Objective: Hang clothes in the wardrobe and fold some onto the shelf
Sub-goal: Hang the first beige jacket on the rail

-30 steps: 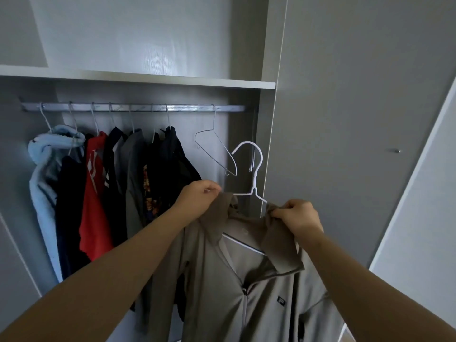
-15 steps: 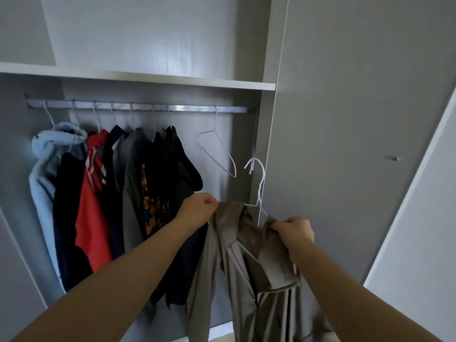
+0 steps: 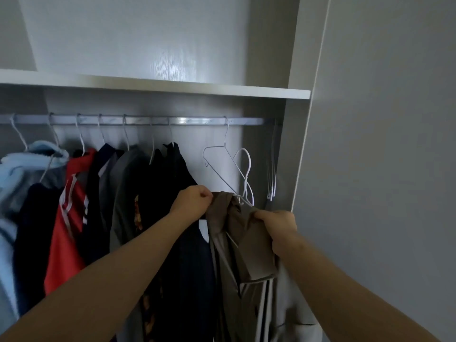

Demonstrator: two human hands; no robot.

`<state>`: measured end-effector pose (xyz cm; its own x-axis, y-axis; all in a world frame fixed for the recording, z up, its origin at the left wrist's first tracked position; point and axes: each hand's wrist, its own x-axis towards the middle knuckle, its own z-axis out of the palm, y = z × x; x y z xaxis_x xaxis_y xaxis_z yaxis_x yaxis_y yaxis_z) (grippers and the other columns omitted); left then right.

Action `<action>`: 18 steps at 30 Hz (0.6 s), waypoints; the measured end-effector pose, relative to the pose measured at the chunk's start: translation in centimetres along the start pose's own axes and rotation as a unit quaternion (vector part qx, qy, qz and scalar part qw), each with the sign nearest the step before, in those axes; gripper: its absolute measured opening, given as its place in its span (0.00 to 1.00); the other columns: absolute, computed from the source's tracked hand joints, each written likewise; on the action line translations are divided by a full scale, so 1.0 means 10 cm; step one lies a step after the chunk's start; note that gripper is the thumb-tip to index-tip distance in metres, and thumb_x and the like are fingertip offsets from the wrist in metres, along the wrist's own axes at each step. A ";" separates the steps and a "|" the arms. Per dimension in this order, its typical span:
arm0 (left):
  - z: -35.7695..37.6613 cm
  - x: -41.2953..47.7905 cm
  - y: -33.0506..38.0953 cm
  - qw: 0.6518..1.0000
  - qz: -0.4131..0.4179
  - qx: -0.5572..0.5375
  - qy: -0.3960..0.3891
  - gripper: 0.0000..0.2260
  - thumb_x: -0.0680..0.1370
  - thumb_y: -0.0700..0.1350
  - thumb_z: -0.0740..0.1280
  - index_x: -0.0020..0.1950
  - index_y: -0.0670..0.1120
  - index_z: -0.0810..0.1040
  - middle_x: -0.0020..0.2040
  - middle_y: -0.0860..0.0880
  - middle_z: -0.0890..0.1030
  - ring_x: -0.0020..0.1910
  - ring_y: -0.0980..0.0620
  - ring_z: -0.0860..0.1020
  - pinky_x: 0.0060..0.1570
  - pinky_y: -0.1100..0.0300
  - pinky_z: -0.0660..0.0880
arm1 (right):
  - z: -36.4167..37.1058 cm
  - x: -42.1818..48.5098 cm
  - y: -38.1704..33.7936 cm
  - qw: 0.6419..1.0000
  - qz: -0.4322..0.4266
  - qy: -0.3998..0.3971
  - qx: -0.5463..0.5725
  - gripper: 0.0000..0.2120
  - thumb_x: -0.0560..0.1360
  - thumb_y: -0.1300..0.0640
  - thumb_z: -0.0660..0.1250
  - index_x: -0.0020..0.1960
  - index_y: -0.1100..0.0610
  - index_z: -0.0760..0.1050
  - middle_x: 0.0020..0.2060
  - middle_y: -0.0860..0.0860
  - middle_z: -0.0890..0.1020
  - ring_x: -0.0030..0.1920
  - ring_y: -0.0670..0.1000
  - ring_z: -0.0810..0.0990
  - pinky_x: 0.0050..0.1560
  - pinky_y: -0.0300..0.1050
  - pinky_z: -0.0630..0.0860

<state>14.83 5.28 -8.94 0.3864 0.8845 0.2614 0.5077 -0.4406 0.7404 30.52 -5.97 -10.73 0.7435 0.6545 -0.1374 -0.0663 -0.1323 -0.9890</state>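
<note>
Now your left hand (image 3: 195, 202) and right hand (image 3: 278, 225) pinch the jacket (image 3: 249, 245) shoulders in curled fingers. Hold it level, then lift the hanger (image 3: 250, 162) hook over the rail's (image 3: 192, 120) right end.

Grey wardrobe (image 3: 297, 149) with a pale back panel (image 3: 111, 40), soft light glinting off it. White shelf (image 3: 172, 86) across the opening, metal rail (image 3: 197, 120) just beneath. Plain flat grey panel (image 3: 382, 144) standing to the right.

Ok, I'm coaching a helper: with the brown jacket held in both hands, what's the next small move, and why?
Probably raise the jacket until its hanger hook clears the rail, near the empty hanger: left hand and right hand grip its collar, and the hook hangs below the rail.
</note>
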 end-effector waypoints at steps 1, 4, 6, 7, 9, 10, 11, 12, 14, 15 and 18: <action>-0.04 0.19 -0.04 1.000 0.002 0.009 0.001 0.09 0.77 0.43 0.62 0.41 0.53 0.77 0.44 0.53 0.78 0.45 0.53 0.76 0.48 0.59 0.74 | 0.14 0.13 -0.09 1.000 0.002 -0.002 0.008 0.14 0.64 0.59 0.76 0.40 0.69 0.78 0.37 0.61 0.81 0.38 0.59 0.80 0.40 0.49 0.79; -0.17 0.70 -0.10 1.000 0.011 0.017 0.015 0.08 0.77 0.43 0.62 0.41 0.53 0.77 0.45 0.53 0.79 0.46 0.53 0.77 0.47 0.62 0.71 | 0.51 0.48 -0.40 0.999 0.004 -0.003 0.033 0.12 0.64 0.59 0.75 0.40 0.65 0.76 0.41 0.62 0.81 0.42 0.60 0.81 0.42 0.49 0.79; -0.27 1.00 -0.14 1.000 0.012 0.011 0.024 0.08 0.76 0.43 0.62 0.40 0.53 0.78 0.44 0.53 0.79 0.46 0.52 0.77 0.47 0.63 0.70 | 0.74 0.69 -0.61 0.999 0.001 -0.008 0.047 0.11 0.65 0.58 0.75 0.40 0.63 0.76 0.41 0.59 0.81 0.40 0.58 0.80 0.40 0.45 0.77; -0.32 1.14 -0.15 1.000 0.013 0.008 0.026 0.08 0.76 0.43 0.62 0.40 0.53 0.78 0.44 0.53 0.79 0.47 0.52 0.77 0.47 0.63 0.70 | 0.85 0.77 -0.71 0.999 -0.002 -0.009 0.052 0.11 0.65 0.58 0.75 0.40 0.62 0.75 0.40 0.58 0.80 0.39 0.56 0.79 0.39 0.44 0.75; -0.41 1.39 -0.21 0.999 0.015 -0.006 0.031 0.08 0.76 0.43 0.62 0.41 0.53 0.78 0.44 0.53 0.79 0.47 0.53 0.77 0.47 0.63 0.69 | 1.07 0.94 -0.87 0.998 -0.011 -0.010 0.060 0.12 0.66 0.57 0.75 0.42 0.61 0.74 0.42 0.57 0.80 0.40 0.55 0.78 0.39 0.43 0.74; -0.45 1.50 -0.24 0.999 0.018 -0.012 0.035 0.08 0.76 0.42 0.62 0.41 0.53 0.78 0.45 0.53 0.79 0.47 0.53 0.77 0.47 0.63 0.69 | 1.19 1.02 -0.93 0.998 -0.014 -0.009 0.064 0.13 0.66 0.58 0.74 0.44 0.62 0.74 0.44 0.58 0.80 0.41 0.56 0.78 0.41 0.44 0.75; -0.49 1.61 -0.28 0.999 0.020 -0.018 0.042 0.08 0.76 0.42 0.63 0.41 0.53 0.78 0.45 0.53 0.79 0.46 0.54 0.76 0.47 0.64 0.68 | 1.30 1.10 -0.99 0.998 -0.017 -0.007 0.068 0.15 0.66 0.58 0.74 0.47 0.62 0.75 0.46 0.58 0.80 0.43 0.57 0.79 0.43 0.45 0.76; -0.52 1.70 -0.31 0.998 0.023 -0.021 0.049 0.08 0.76 0.42 0.63 0.41 0.52 0.78 0.46 0.53 0.79 0.46 0.55 0.76 0.47 0.64 0.68 | 1.41 1.18 -1.04 0.997 -0.017 -0.008 0.070 0.16 0.66 0.58 0.74 0.50 0.63 0.75 0.47 0.58 0.79 0.44 0.58 0.79 0.45 0.47 0.77; -0.56 1.85 -0.38 0.998 0.022 -0.024 0.057 0.08 0.76 0.42 0.63 0.41 0.52 0.78 0.46 0.52 0.79 0.46 0.55 0.76 0.47 0.65 0.67 | 1.62 1.29 -1.13 0.998 -0.014 -0.016 0.064 0.17 0.67 0.57 0.73 0.51 0.63 0.74 0.47 0.59 0.79 0.45 0.58 0.79 0.46 0.48 0.78; -0.58 1.90 -0.42 0.998 0.019 -0.026 0.060 0.07 0.76 0.42 0.63 0.42 0.52 0.79 0.47 0.52 0.80 0.47 0.54 0.76 0.47 0.65 0.68 | 1.72 1.33 -1.16 0.998 -0.013 -0.020 0.059 0.16 0.67 0.57 0.73 0.49 0.63 0.74 0.45 0.58 0.79 0.44 0.58 0.79 0.46 0.49 0.78; -0.59 2.00 -0.55 0.998 0.006 -0.030 0.062 0.07 0.77 0.43 0.63 0.46 0.51 0.80 0.50 0.51 0.81 0.48 0.54 0.76 0.48 0.64 0.68 | 1.98 1.46 -1.20 0.998 -0.009 -0.034 0.051 0.11 0.67 0.57 0.72 0.40 0.62 0.72 0.38 0.57 0.78 0.41 0.56 0.79 0.41 0.47 0.78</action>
<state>15.27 26.32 -4.09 0.2928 0.8929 0.3420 0.4545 -0.4446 0.7718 28.99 19.93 -1.96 0.6986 0.7056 -0.1186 -0.1223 -0.0456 -0.9915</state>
